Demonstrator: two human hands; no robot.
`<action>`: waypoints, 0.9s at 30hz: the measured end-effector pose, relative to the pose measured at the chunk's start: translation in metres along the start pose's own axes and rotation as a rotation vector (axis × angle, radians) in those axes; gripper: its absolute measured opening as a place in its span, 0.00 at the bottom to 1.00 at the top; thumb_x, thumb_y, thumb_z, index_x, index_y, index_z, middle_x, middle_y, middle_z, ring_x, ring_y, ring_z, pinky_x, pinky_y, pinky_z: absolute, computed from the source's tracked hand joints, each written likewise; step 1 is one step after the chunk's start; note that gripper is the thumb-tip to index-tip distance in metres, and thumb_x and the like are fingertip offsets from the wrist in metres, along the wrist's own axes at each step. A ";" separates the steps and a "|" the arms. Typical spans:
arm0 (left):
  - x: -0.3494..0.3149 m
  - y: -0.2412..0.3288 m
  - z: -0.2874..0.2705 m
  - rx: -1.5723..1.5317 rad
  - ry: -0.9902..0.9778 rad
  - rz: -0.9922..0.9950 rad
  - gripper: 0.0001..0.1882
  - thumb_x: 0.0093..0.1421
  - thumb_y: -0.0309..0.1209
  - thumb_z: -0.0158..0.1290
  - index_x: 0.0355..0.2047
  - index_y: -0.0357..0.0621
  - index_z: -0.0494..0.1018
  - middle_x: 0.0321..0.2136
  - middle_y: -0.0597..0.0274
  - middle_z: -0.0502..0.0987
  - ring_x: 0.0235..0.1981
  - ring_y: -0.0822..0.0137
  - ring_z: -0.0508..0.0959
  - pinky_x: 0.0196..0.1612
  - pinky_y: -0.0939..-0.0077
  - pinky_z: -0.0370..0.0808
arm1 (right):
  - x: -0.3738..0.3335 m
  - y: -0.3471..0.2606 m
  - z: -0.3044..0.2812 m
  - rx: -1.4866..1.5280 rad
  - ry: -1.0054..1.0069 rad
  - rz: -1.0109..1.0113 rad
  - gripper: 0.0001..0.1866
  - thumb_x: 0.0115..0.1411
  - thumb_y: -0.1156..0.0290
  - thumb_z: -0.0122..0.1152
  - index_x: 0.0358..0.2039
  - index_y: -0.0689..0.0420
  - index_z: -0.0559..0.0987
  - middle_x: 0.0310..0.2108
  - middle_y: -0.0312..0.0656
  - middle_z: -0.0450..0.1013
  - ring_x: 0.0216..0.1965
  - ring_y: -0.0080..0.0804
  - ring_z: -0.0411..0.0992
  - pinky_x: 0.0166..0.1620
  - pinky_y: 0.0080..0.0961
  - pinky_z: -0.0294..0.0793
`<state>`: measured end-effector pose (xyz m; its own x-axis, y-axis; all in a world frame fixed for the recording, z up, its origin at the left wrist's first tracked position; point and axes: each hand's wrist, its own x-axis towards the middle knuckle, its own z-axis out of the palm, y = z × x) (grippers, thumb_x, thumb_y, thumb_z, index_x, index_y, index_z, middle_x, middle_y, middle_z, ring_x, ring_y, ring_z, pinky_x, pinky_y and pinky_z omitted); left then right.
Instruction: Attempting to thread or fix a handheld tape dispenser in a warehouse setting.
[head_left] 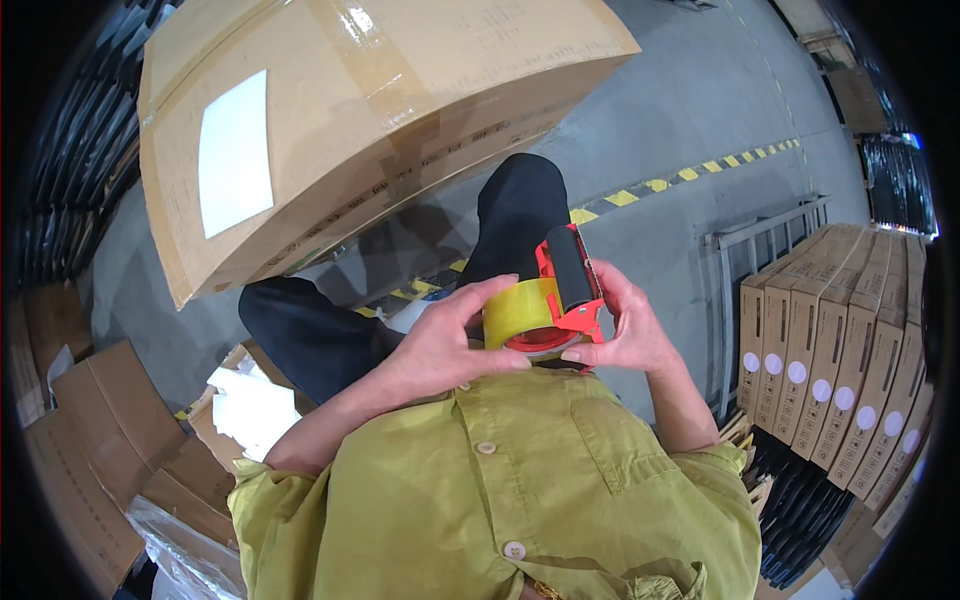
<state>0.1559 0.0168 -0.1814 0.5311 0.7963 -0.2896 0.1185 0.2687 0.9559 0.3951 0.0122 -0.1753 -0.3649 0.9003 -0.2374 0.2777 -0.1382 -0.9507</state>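
Close in front of my chest I hold a red tape dispenser (583, 317) with a black roller (570, 266) on it. A wide roll of yellow packing tape (519, 312) sits on the dispenser's left side. My left hand (455, 335) is closed round the tape roll, thumb at its lower edge and fingers over its top. On the other side my right hand (632, 325) grips the dispenser's frame, its thumb below and its fingers behind the roller. The loose end of the tape cannot be made out.
A large taped cardboard box (330, 120) with a white sheet (237, 153) on it stands ahead. Flat cartons (830, 350) stand in a row at right beside a metal rack (730, 300). Opened cardboard (115, 420) lies at left. Yellow-black tape (690, 174) marks the floor.
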 end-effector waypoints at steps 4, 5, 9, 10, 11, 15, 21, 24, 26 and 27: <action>0.004 -0.010 0.000 0.097 -0.002 -0.174 0.32 0.50 0.30 0.61 0.54 0.38 0.61 0.44 0.55 0.73 0.46 0.65 0.73 0.48 0.72 0.71 | 0.000 -0.001 0.004 0.067 -0.007 0.065 0.45 0.33 0.69 0.77 0.53 0.63 0.63 0.48 0.40 0.67 0.49 0.27 0.66 0.55 0.28 0.63; 0.002 -0.017 0.003 0.095 0.002 -0.174 0.32 0.50 0.30 0.61 0.54 0.38 0.61 0.44 0.55 0.73 0.46 0.65 0.73 0.48 0.72 0.71 | 0.001 0.000 0.005 0.087 0.003 0.060 0.45 0.33 0.70 0.76 0.53 0.63 0.63 0.48 0.40 0.67 0.49 0.27 0.65 0.55 0.28 0.63; -0.002 -0.030 0.011 -0.439 0.105 -0.090 0.27 0.52 0.22 0.58 0.52 0.36 0.61 0.42 0.59 0.73 0.42 0.71 0.74 0.46 0.76 0.72 | -0.004 0.011 0.004 0.360 0.053 0.122 0.43 0.36 0.76 0.74 0.53 0.63 0.62 0.48 0.41 0.66 0.50 0.28 0.65 0.55 0.29 0.63; -0.002 -0.031 0.013 -0.496 0.109 -0.085 0.27 0.52 0.19 0.57 0.52 0.35 0.61 0.41 0.61 0.73 0.42 0.73 0.73 0.45 0.77 0.72 | -0.006 0.016 0.006 0.357 0.052 0.123 0.43 0.36 0.76 0.74 0.53 0.63 0.62 0.48 0.41 0.66 0.50 0.28 0.65 0.55 0.29 0.63; -0.003 -0.033 0.014 -0.500 0.110 -0.083 0.27 0.52 0.19 0.57 0.52 0.35 0.61 0.41 0.61 0.73 0.42 0.73 0.73 0.45 0.77 0.72 | -0.008 0.021 0.007 0.423 0.063 0.133 0.43 0.36 0.76 0.73 0.53 0.63 0.61 0.49 0.41 0.66 0.50 0.28 0.64 0.55 0.29 0.63; -0.003 -0.031 0.008 -0.585 -0.017 -0.148 0.22 0.57 0.24 0.52 0.52 0.36 0.62 0.43 0.60 0.72 0.45 0.73 0.71 0.49 0.76 0.69 | -0.010 0.031 0.013 0.493 0.069 0.113 0.44 0.34 0.74 0.73 0.54 0.64 0.61 0.49 0.42 0.65 0.51 0.29 0.64 0.55 0.30 0.63; 0.005 -0.036 -0.003 -0.983 -0.188 -0.334 0.22 0.59 0.29 0.45 0.55 0.39 0.62 0.52 0.60 0.67 0.51 0.67 0.68 0.55 0.73 0.63 | -0.012 0.031 0.012 0.508 0.056 0.149 0.47 0.32 0.71 0.73 0.55 0.63 0.60 0.49 0.41 0.65 0.51 0.30 0.63 0.55 0.29 0.62; 0.011 -0.040 -0.001 -0.968 -0.202 -0.294 0.23 0.59 0.28 0.44 0.56 0.39 0.61 0.53 0.59 0.67 0.53 0.67 0.66 0.57 0.71 0.62 | -0.012 0.031 0.009 0.401 0.010 0.161 0.50 0.32 0.68 0.72 0.57 0.60 0.57 0.51 0.43 0.63 0.53 0.35 0.63 0.56 0.33 0.62; 0.011 -0.040 -0.001 -1.011 -0.230 -0.270 0.24 0.59 0.28 0.44 0.56 0.38 0.60 0.53 0.58 0.66 0.54 0.67 0.65 0.57 0.71 0.61 | -0.013 0.032 0.010 0.417 0.017 0.153 0.50 0.32 0.68 0.72 0.57 0.60 0.57 0.51 0.43 0.63 0.53 0.35 0.63 0.56 0.33 0.62; 0.010 -0.040 0.000 -1.053 -0.257 -0.247 0.25 0.59 0.28 0.44 0.57 0.37 0.59 0.54 0.57 0.65 0.55 0.66 0.65 0.57 0.70 0.61 | -0.013 0.033 0.010 0.433 0.025 0.144 0.50 0.32 0.68 0.72 0.57 0.60 0.58 0.51 0.43 0.63 0.53 0.35 0.63 0.56 0.33 0.62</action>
<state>0.1564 0.0142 -0.2228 0.7638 0.5542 -0.3309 -0.4619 0.8274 0.3195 0.4000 -0.0085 -0.2053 -0.3266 0.8681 -0.3738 -0.0754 -0.4181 -0.9053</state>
